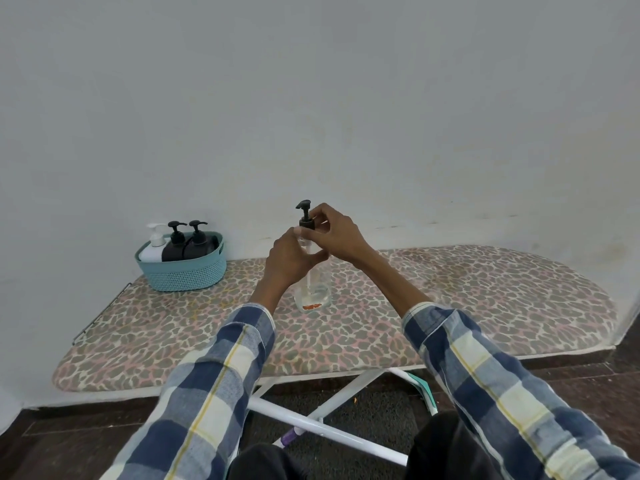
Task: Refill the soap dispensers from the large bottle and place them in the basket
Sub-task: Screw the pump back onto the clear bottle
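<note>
- The teal basket [180, 271] at the board's [485, 299] far left holds three dispensers: one white [154, 245], two black [188, 245]
- A clear bottle [313, 289] stands upright mid-board, nearly empty, orange label low down
- My left hand [289, 259] grips its upper body
- My right hand [334, 233] pinches the black pump collar [306, 223]

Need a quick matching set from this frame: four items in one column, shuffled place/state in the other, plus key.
Items:
1. clear dispenser
2. white dispenser
3. right hand
4. basket

States:
A. pinches the black pump collar
B. teal, at the board's far left
C. stands mid-board, gripped by the left hand
D. in the basket beside two black dispensers

Pairs: 1-C, 2-D, 3-A, 4-B
</note>
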